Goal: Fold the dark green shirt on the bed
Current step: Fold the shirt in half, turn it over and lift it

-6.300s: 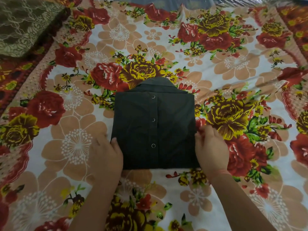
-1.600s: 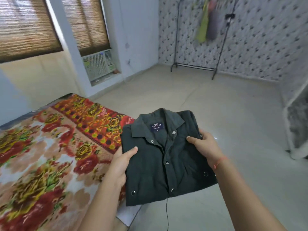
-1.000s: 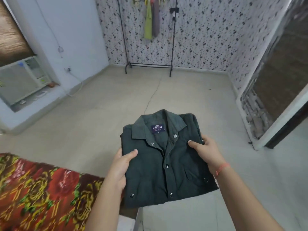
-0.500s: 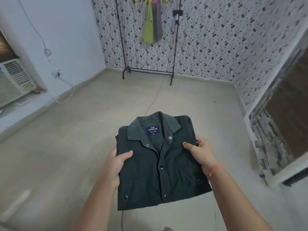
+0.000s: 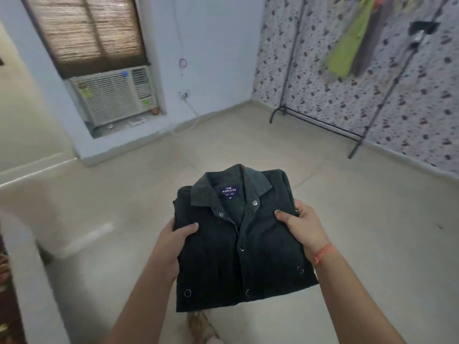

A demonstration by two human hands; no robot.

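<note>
The dark green shirt (image 5: 238, 247) is folded into a compact rectangle, collar and blue label facing up, snap buttons down its front. I hold it in the air above the floor, in front of me. My left hand (image 5: 173, 242) grips its left edge with the thumb on top. My right hand (image 5: 303, 229), with an orange thread at the wrist, grips the right edge the same way. Only a sliver of the bed (image 5: 7, 289) shows at the far left edge.
A window air conditioner (image 5: 114, 95) sits in the wall ahead under a blind. A black clothes rack (image 5: 320, 122) with hanging garments stands at the right by the patterned wall. Beige floor (image 5: 248, 145) spreads between them. A foot (image 5: 201, 324) shows below the shirt.
The view has swung left: the air conditioner and window are back in sight and the rack has shifted right. The shirt stays held in both hands the same way.
</note>
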